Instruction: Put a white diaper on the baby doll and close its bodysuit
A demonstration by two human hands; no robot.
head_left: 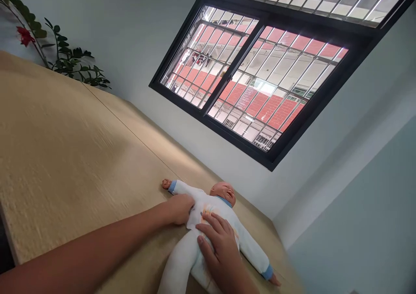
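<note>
A baby doll [185, 259] lies on its back on the wooden table, arms spread wide. It wears a white top [196, 218] with blue cuffs, a blue collar and an orange print on the chest. My left hand [180, 208] is closed at the side of the top, its fingertips hidden against the fabric, which it appears to pinch. Across the doll's belly rests my right hand [221, 246], fingers stretched out and lying over the print. The doll's head [224, 192] points toward the wall, and its lower legs run out of view at the bottom.
The light wooden tabletop [81, 155] has a seam along its length and meets the wall at the back. Beyond its far left end stands a green plant [69, 62] with a red flower [25, 36]. A black-framed window [208, 112] with bars is above the table.
</note>
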